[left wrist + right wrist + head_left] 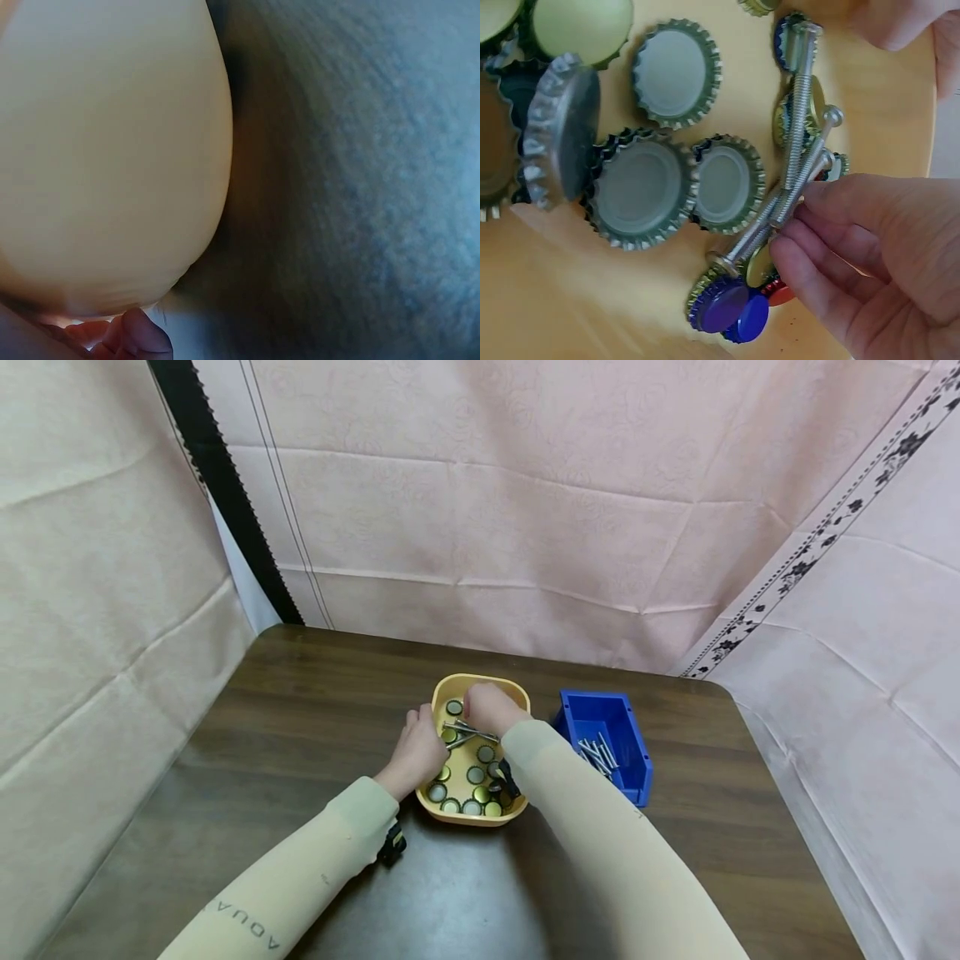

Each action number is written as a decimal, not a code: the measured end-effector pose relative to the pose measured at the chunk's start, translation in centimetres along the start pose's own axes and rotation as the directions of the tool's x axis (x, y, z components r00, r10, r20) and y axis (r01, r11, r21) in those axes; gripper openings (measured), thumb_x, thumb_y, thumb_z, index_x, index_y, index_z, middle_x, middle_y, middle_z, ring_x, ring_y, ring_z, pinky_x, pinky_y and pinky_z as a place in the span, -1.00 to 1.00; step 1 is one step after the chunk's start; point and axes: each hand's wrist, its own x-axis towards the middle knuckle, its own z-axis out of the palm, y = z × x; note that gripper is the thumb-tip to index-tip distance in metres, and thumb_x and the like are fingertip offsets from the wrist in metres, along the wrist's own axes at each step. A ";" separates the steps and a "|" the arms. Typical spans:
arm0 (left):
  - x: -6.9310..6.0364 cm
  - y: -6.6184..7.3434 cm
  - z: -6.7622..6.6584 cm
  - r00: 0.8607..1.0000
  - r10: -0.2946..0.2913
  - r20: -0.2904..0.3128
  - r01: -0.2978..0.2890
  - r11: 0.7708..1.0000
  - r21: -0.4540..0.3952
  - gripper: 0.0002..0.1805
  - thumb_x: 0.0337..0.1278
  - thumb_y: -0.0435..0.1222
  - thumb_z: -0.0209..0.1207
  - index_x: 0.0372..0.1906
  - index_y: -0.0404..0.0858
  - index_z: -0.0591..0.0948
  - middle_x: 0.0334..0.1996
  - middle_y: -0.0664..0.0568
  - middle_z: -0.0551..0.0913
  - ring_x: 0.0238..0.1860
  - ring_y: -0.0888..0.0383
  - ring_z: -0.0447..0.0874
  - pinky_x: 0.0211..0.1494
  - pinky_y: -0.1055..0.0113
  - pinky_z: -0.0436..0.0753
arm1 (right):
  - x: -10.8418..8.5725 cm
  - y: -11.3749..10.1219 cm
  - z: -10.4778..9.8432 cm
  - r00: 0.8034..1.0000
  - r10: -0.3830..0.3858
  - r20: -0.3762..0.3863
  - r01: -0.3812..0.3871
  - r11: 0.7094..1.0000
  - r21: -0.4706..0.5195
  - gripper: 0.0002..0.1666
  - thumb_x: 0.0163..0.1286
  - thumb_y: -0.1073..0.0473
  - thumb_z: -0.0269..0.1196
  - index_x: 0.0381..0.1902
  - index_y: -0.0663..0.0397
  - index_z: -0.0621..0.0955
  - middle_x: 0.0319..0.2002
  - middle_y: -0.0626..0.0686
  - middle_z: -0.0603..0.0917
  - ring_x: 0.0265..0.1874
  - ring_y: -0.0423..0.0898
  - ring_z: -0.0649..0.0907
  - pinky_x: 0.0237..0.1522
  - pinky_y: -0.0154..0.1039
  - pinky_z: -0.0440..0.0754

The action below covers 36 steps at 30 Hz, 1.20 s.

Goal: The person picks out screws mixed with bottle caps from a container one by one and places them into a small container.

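Observation:
A yellow plastic basin (427,797) stands on the table with many bottle caps (676,73) inside, some silver, some gold, a few blue or red. Long metal screws (799,135) lie crossed among the caps toward the far part. My right hand (491,708) reaches into the basin; in the right wrist view, thumb and fingers (817,277) pinch the screws. At the left rim, my left hand (417,750) grips the basin. The left wrist view mostly shows the basin's outer wall (112,150), with left fingertips (142,334) low down.
Right of the basin stands a blue plastic bin (641,768) holding several screws (597,753). Both rest on a dark wooden table (330,693). Pale patterned cloth (487,518) hangs behind the table and at its sides.

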 end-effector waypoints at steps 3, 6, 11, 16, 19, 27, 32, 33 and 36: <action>0.0 0.1 0.1 1.000 0.001 -0.001 -0.001 1.000 0.007 -0.21 -0.05 -0.49 0.15 0.38 -0.35 0.14 -0.01 -0.24 0.30 -0.07 -0.09 0.41 0.01 0.05 0.50 | -0.1 0.0 0.2 1.000 0.006 0.005 -0.006 1.000 -0.009 -0.54 0.34 0.27 0.21 -0.78 -0.02 0.42 -0.76 -0.14 0.30 -0.66 -0.17 0.29 -0.53 -0.32 0.30; 0.0 0.1 0.1 1.000 0.004 -0.001 -0.004 1.000 0.007 -0.22 -0.04 -0.49 0.15 0.37 -0.35 0.15 -0.01 -0.24 0.30 -0.07 -0.09 0.40 0.01 0.05 0.49 | -0.1 0.1 0.4 1.000 -0.001 0.003 0.001 1.000 -0.021 -0.46 0.31 0.33 0.18 -0.83 -0.04 0.29 -0.81 -0.14 0.14 -0.71 -0.17 0.18 -0.60 -0.31 0.19; 0.0 0.1 0.2 1.000 0.009 -0.002 -0.009 1.000 0.001 -0.22 -0.04 -0.49 0.13 0.37 -0.35 0.14 -0.01 -0.23 0.30 -0.07 -0.09 0.40 0.01 0.05 0.49 | 0.1 0.1 0.7 0.999 -0.013 -0.031 0.011 0.997 -0.079 -0.44 0.23 0.41 0.15 -0.86 -0.06 0.24 -0.82 -0.14 0.12 -0.71 -0.16 0.17 -0.61 -0.31 0.18; 0.0 -0.1 0.1 1.000 0.007 0.002 -0.007 1.000 -0.015 -0.21 -0.03 -0.49 0.11 0.39 -0.35 0.13 0.00 -0.24 0.28 -0.07 -0.10 0.39 -0.01 0.04 0.48 | 0.6 -0.1 1.3 0.999 0.012 -0.041 -0.017 0.992 -0.123 -0.51 0.28 0.37 0.14 -0.81 -0.06 0.34 -0.76 -0.12 0.33 -0.67 -0.15 0.32 -0.54 -0.29 0.37; -0.1 -0.4 0.1 1.000 0.004 0.001 -0.004 1.000 -0.018 -0.21 -0.03 -0.49 0.12 0.39 -0.35 0.12 0.00 -0.23 0.28 -0.07 -0.10 0.39 -0.02 0.04 0.48 | 0.7 -0.4 1.5 0.999 0.025 -0.037 -0.030 0.991 -0.128 -0.58 0.33 0.34 0.12 -0.74 -0.03 0.44 -0.67 -0.08 0.48 -0.61 -0.14 0.41 -0.47 -0.25 0.47; -0.1 -0.6 -0.1 1.000 -0.009 -0.008 0.009 1.000 -0.016 -0.22 0.01 -0.47 0.08 0.41 -0.35 0.11 0.04 -0.25 0.28 -0.03 -0.13 0.39 0.02 0.02 0.47 | 0.4 -1.3 1.2 0.999 0.031 -0.043 -0.038 0.983 -0.182 -0.76 0.41 0.29 0.11 -0.47 0.05 0.61 -0.38 0.03 0.68 -0.40 -0.11 0.61 -0.26 -0.19 0.60; 0.0 -0.4 0.1 1.000 0.003 -0.011 -0.003 1.000 -0.012 -0.22 -0.01 -0.48 0.08 0.40 -0.35 0.11 0.05 -0.26 0.29 -0.01 -0.13 0.40 0.04 0.02 0.47 | 0.5 -0.8 1.7 0.997 0.045 -0.056 -0.055 0.981 -0.187 -0.82 0.40 0.23 0.15 -0.42 0.04 0.62 -0.39 0.01 0.67 -0.42 -0.13 0.60 -0.31 -0.19 0.60; 0.1 -0.4 0.1 1.000 0.005 -0.009 -0.005 1.000 -0.012 -0.22 -0.01 -0.48 0.08 0.40 -0.35 0.12 0.04 -0.26 0.29 -0.02 -0.13 0.40 0.03 0.02 0.47 | 0.5 -0.7 1.8 0.997 0.046 -0.058 -0.056 0.980 -0.189 -0.82 0.40 0.22 0.16 -0.42 0.04 0.62 -0.40 0.01 0.66 -0.43 -0.13 0.60 -0.33 -0.19 0.60; 0.1 -0.3 0.2 1.000 0.010 -0.003 -0.010 1.000 -0.008 -0.22 -0.01 -0.48 0.07 0.40 -0.35 0.12 0.05 -0.26 0.29 -0.03 -0.12 0.40 0.03 0.02 0.48 | 0.6 -0.4 1.9 0.997 0.051 -0.065 -0.062 0.979 -0.194 -0.82 0.40 0.22 0.16 -0.43 0.04 0.62 -0.43 0.00 0.65 -0.46 -0.14 0.60 -0.36 -0.20 0.60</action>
